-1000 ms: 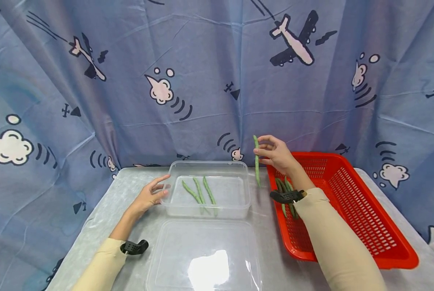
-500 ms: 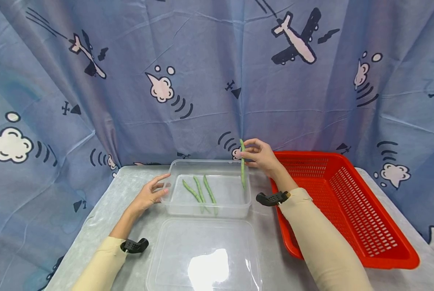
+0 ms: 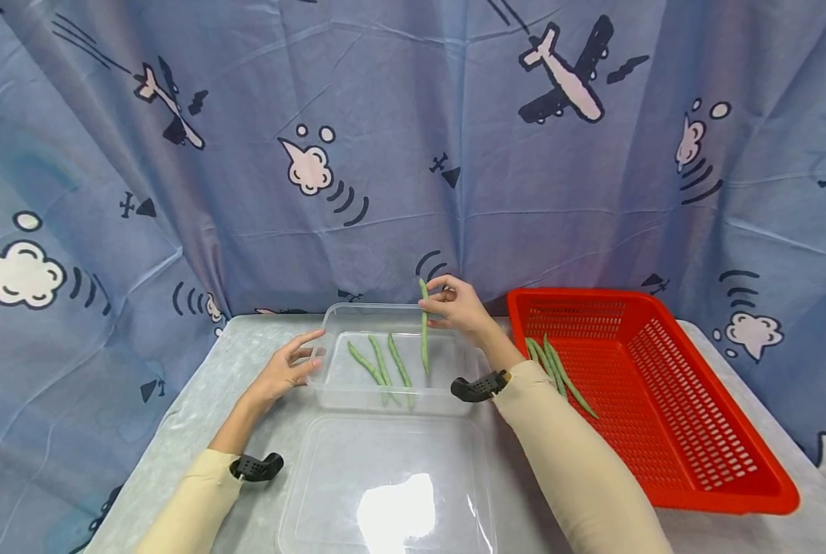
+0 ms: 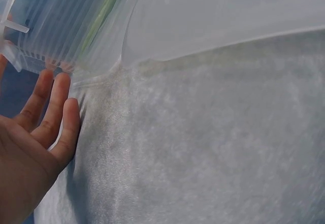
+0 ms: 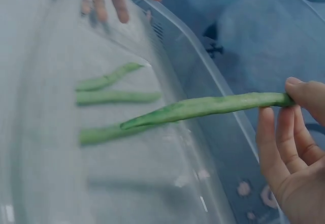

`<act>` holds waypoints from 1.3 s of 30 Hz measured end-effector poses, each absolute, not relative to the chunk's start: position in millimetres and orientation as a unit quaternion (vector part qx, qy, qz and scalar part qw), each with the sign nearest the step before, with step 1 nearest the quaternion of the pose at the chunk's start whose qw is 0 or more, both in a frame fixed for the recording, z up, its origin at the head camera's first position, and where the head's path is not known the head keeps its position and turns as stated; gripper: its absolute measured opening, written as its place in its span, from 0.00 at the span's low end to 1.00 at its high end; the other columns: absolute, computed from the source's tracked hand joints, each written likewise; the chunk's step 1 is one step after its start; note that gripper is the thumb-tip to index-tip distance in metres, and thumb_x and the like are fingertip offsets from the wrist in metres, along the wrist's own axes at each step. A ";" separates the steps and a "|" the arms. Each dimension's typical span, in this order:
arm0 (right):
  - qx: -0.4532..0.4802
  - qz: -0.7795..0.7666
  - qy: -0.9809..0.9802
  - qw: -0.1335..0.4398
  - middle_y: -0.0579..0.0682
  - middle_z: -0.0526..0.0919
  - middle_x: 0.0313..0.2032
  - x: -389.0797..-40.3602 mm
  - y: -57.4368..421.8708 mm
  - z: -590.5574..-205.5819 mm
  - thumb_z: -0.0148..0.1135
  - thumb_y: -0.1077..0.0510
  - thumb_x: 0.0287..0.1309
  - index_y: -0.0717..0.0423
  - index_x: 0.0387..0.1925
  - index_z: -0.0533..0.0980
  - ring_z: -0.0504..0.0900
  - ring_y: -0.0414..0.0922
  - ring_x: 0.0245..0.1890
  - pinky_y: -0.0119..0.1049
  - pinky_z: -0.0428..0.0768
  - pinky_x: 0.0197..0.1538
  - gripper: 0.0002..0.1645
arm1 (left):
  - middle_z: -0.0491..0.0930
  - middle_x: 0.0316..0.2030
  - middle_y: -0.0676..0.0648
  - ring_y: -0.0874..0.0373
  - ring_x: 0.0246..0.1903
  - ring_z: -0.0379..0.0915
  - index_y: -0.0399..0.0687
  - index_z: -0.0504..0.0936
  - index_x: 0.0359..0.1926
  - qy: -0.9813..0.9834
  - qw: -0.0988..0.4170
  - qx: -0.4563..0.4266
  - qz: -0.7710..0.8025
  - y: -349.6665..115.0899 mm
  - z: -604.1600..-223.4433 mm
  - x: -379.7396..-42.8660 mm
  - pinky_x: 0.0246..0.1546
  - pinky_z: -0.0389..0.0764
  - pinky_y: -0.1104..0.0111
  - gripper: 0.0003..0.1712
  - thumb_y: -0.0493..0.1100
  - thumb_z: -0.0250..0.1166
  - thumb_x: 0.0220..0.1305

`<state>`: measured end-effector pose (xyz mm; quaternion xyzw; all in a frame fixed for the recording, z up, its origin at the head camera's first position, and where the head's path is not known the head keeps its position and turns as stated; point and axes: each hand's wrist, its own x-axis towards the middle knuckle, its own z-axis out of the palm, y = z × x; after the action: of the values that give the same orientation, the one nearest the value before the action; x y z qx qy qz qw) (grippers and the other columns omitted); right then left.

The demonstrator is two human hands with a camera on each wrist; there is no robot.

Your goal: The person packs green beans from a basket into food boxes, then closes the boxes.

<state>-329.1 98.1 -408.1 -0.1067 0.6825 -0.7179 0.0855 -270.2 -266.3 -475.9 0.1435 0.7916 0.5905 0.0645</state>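
Observation:
My right hand [image 3: 459, 312] pinches a green bean [image 3: 424, 335] near its upper end, thumb against fingertips. The bean hangs lengthwise over the right part of a clear plastic container [image 3: 357, 394]. Inside lie three more green beans [image 3: 400, 362], side by side toward the left and middle. In the right wrist view the held bean [image 5: 213, 107] stretches out from the fingertips over the container. My left hand [image 3: 284, 373] rests at the container's left side with fingers spread and relaxed. In the left wrist view its fingertips [image 4: 61, 84] are right at the container's lower edge.
A red slotted basket [image 3: 669, 385] stands to the right, with several green beans [image 3: 558, 369] along its left side. A clear flat lid [image 3: 385, 454] lies in front of the container, reflecting light. A blue patterned curtain [image 3: 385, 138] hangs behind the table.
My right hand has carried the bean left from beside the basket to over the container, lowering it slightly. The beans in the basket show more fully. My left hand has stayed put.

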 end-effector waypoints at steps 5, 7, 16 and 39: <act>-0.109 -0.721 0.676 0.106 0.55 0.81 0.38 -327.1 77.9 -414.0 0.68 0.68 0.64 0.61 0.53 0.72 0.83 0.49 0.38 0.56 0.81 0.49 0.19 | 0.65 0.67 0.27 0.34 0.66 0.59 0.45 0.64 0.76 0.789 0.068 0.141 0.594 -265.6 -474.3 -268.9 0.33 0.78 0.63 0.32 0.33 0.59 0.75; -0.109 -0.722 0.674 0.112 0.55 0.81 0.38 -326.0 70.7 -416.2 0.67 0.68 0.65 0.61 0.52 0.72 0.83 0.49 0.38 0.56 0.81 0.48 0.18 | 0.66 0.67 0.28 0.35 0.67 0.59 0.45 0.64 0.76 0.791 0.070 0.140 0.592 -265.6 -474.0 -268.9 0.33 0.77 0.63 0.32 0.34 0.59 0.75; -0.107 -0.723 0.666 0.146 0.61 0.82 0.41 -317.5 46.6 -424.9 0.66 0.69 0.65 0.61 0.49 0.74 0.80 0.53 0.39 0.57 0.81 0.48 0.14 | 0.69 0.66 0.30 0.37 0.65 0.62 0.48 0.64 0.77 0.793 0.070 0.134 0.589 -265.7 -473.6 -271.4 0.34 0.77 0.64 0.33 0.34 0.60 0.75; -0.142 -0.709 0.679 0.129 0.61 0.79 0.37 -318.6 53.2 -415.7 0.64 0.67 0.67 0.70 0.49 0.75 0.80 0.53 0.37 0.51 0.82 0.48 0.12 | 0.65 0.67 0.28 0.35 0.66 0.59 0.45 0.62 0.77 0.786 0.076 0.139 0.598 -264.6 -472.6 -268.0 0.34 0.77 0.64 0.32 0.33 0.58 0.75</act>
<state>-318.6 53.2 -415.7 -0.1422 0.6788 -0.7089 0.1286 -268.0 -264.6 -472.6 0.1390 0.7858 0.5979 0.0761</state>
